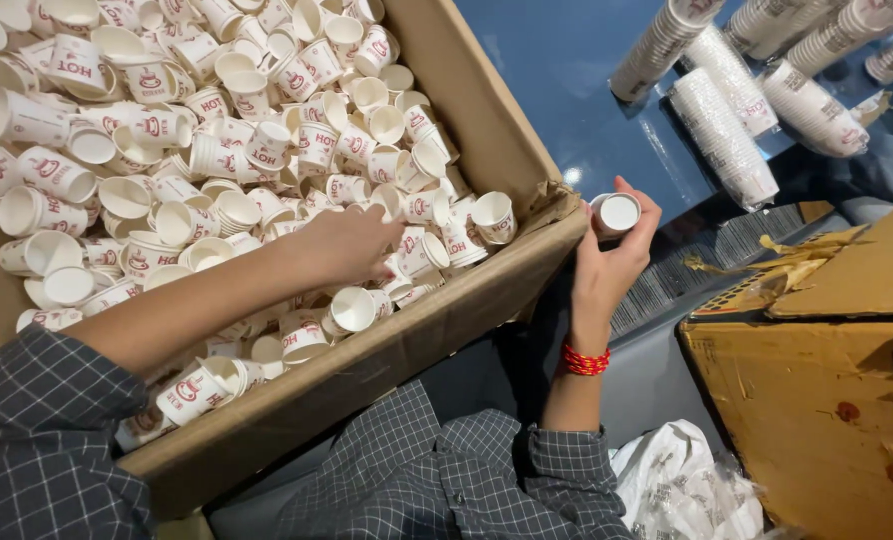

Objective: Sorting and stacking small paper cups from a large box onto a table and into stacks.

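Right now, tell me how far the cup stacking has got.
Done: several stacks lie on the blue table. In hand: right hand holds a cup; left hand reaches into the box. Left: the heap of loose cups.

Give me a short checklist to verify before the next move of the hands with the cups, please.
1. Right hand grips a cup: ok, fingers wrap it, mouth toward the camera.
2. Left hand has a cup: cannot tell, it lies palm down on the loose cups.
3. Box still holds cups: ok, many.
4. Held cup undamaged: cannot tell, only its rim shows.
5. Stacks lie beyond the box on the blue table: ok.
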